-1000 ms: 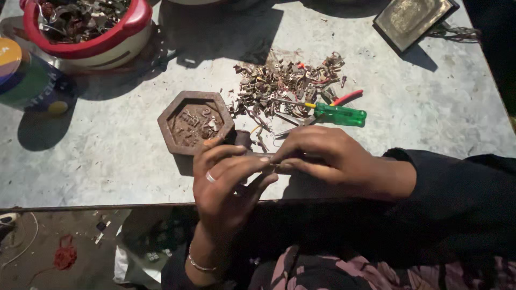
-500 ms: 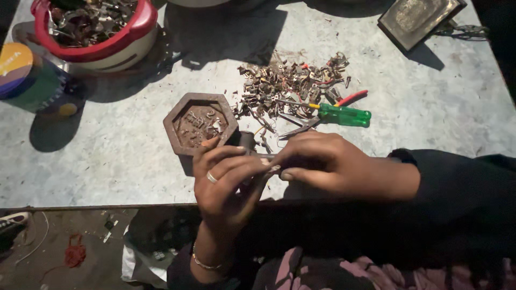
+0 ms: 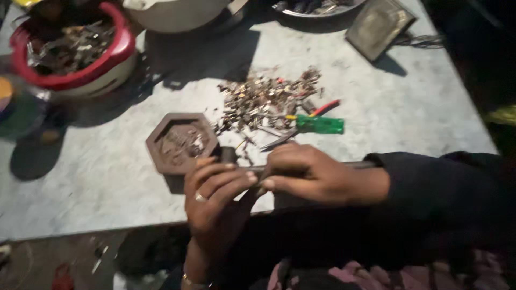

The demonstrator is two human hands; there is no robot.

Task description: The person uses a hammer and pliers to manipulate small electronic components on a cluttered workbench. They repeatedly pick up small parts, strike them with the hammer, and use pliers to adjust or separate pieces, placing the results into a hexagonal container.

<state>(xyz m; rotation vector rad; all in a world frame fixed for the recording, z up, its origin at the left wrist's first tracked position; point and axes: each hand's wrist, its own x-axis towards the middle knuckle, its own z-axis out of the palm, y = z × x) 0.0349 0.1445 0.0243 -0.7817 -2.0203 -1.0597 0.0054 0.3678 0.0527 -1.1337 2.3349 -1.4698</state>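
I am pinching a small dark metal piece (image 3: 257,173) between the fingertips of both hands, my left hand (image 3: 215,201) with its grip clamped on it from below and my right hand (image 3: 312,174) with its grip clamped on it from the side, just above the near edge of the grey counter (image 3: 107,188). Just beyond my left fingers a brown hexagonal tray (image 3: 181,142) holding scrap bits is sitting on the counter. Farther back a pile of metal scrap (image 3: 266,96) is lying beside a green-handled screwdriver (image 3: 317,124), and a red-rimmed bowl (image 3: 80,59) of scrap is standing at far left.
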